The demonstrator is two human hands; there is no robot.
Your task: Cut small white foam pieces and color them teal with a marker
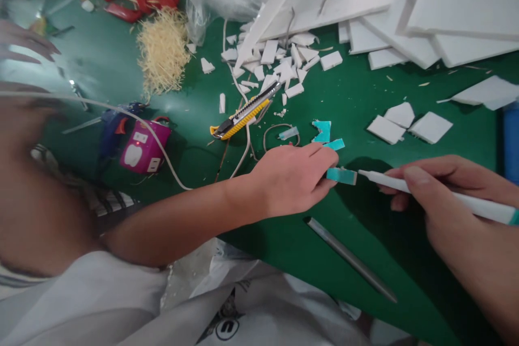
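Observation:
Between the fingertips of my left hand (298, 177) is a small teal-coloured foam piece (341, 175), its free end pointing right. My right hand (446, 194) is closed around a white marker (425, 193) with a teal end, held like a pen. The marker's tip is close to the end of the foam piece; I cannot tell whether they touch. Just beyond my left fingers lie two more teal pieces, one notched (322, 131) and one a narrow strip (335, 144). A grey metal tube (351, 259) rests on the table below both hands.
A yellow utility knife (245, 111) lies beside white foam scraps (284, 67). White foam boards (466, 0) are stacked at the back right. A magenta box (146, 146) with a cable sits left, near another person's blurred arm (36, 184). Shredded straw-like strands (163, 54) are heaped behind.

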